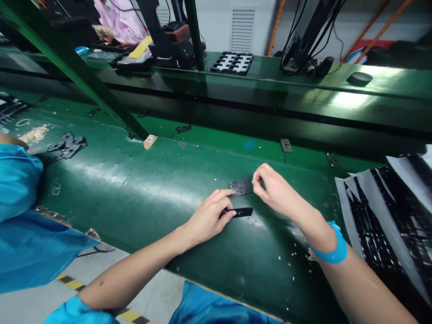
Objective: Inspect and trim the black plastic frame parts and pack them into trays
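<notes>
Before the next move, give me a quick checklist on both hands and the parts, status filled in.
1. Black strip secured: ok, the left hand holds one end of the narrow black strip.
2. Flat black plate in reach: ok, the plate lies between the hands, just beyond the strip.
3. Small piece in the right hand: cannot tell, fingers curled, any piece too small to confirm.
4. Bench free of loose bits: not ok, pale pieces lie scattered near the right forearm.
5. Neighbour's blue sleeve apart: ok, far left.
</notes>
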`<control>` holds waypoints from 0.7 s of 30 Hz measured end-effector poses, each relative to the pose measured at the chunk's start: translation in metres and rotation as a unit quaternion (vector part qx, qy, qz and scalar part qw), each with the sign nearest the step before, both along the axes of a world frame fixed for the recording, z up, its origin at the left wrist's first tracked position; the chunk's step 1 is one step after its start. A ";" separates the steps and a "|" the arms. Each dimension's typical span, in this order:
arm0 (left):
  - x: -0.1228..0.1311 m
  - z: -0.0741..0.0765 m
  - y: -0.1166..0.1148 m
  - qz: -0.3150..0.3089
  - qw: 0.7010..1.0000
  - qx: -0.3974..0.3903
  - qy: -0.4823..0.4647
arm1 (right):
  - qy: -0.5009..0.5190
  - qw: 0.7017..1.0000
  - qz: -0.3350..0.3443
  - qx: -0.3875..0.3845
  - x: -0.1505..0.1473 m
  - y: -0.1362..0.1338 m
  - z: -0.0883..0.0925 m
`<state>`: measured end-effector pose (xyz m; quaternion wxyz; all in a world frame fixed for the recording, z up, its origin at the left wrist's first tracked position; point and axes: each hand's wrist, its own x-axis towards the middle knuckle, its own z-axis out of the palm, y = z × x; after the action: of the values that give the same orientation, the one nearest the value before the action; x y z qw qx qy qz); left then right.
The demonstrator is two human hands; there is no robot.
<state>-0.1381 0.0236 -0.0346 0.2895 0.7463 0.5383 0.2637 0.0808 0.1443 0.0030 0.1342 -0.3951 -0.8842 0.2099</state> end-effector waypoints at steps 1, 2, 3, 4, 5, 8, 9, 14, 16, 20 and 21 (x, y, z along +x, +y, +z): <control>0.000 0.001 0.002 0.018 1.000 -0.004 -0.020 | 0.032 0.999 -0.021 -0.009 0.007 -0.003 0.003; 0.001 0.001 0.006 0.041 0.998 -0.010 -0.036 | 0.055 0.997 -0.042 -0.021 0.014 -0.006 0.005; 0.002 0.000 0.011 0.067 0.996 -0.016 -0.047 | 0.065 0.995 -0.062 -0.035 0.020 -0.011 0.007; 0.003 -0.001 0.017 0.093 0.994 -0.023 -0.053 | 0.069 0.993 -0.080 -0.050 0.026 -0.016 0.009; 0.005 -0.003 0.024 0.116 0.991 -0.033 -0.054 | 0.069 0.991 -0.094 -0.065 0.031 -0.021 0.011; 0.012 -0.008 0.043 0.142 0.987 -0.070 -0.027 | 0.070 0.987 -0.114 -0.087 0.047 -0.039 0.010; 0.014 -0.010 0.048 0.140 0.987 -0.079 -0.010 | 0.072 0.986 -0.116 -0.090 0.052 -0.046 0.008; 0.015 -0.010 0.051 0.126 0.987 -0.041 0.087 | 0.062 0.987 -0.117 -0.090 0.078 -0.078 -0.009; 0.014 -0.007 0.047 0.125 0.985 -0.010 0.118 | 0.052 0.989 -0.112 -0.083 0.087 -0.089 -0.016; 0.025 -0.005 0.046 0.111 0.978 0.050 0.167 | 0.049 0.989 -0.120 -0.065 0.100 -0.107 -0.027; 0.031 -0.007 0.047 0.104 0.977 0.061 0.178 | 0.053 0.989 -0.126 -0.060 0.102 -0.110 -0.030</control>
<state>-0.1068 0.0703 -0.0417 0.1144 0.7372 0.6390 0.1875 0.1830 0.0341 -0.0265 0.1826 -0.4989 -0.8049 0.2643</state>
